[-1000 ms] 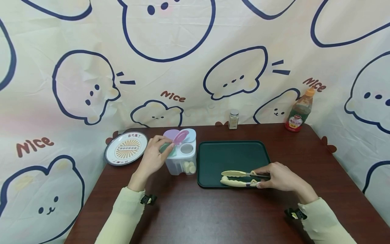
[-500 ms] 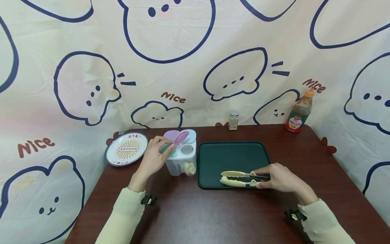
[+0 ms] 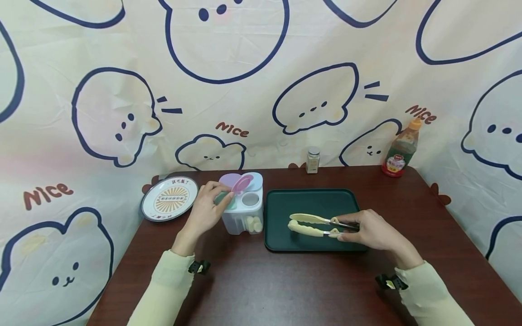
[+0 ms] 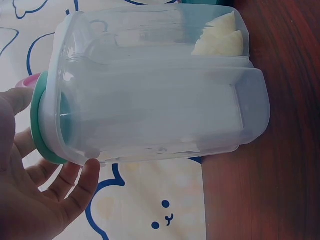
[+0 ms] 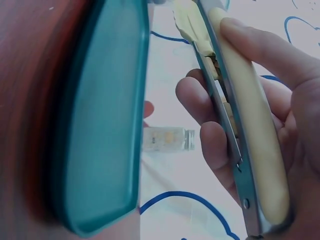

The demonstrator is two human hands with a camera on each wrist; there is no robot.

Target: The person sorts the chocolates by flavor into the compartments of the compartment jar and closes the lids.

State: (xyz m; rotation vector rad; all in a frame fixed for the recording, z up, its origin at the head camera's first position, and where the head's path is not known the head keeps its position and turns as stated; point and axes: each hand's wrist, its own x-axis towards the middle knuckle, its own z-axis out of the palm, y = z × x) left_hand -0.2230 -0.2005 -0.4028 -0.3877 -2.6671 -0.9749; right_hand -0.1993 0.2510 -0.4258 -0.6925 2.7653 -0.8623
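Observation:
My left hand grips the top of a clear multi-compartment storage container, its fingers bent over the green lid side. The thumb is at the raised pink lid, beside a round opening. Pale chunks lie at the bottom of one compartment. In my right hand I hold kitchen tongs with cream tips, the tips spread apart and pointing left toward the container. The tongs hang over a dark green tray; the right wrist view shows thumb and fingers round their handles, with nothing between the tips.
A patterned white plate stands left of the container. Along the back are a small glass jar with a metal cap and a sauce bottle with an orange cap. A printed cloth hangs behind the brown table.
My right hand has moved up and slightly left with the tongs, from the tray's front edge to over its middle. My left hand and the container stay as they were.

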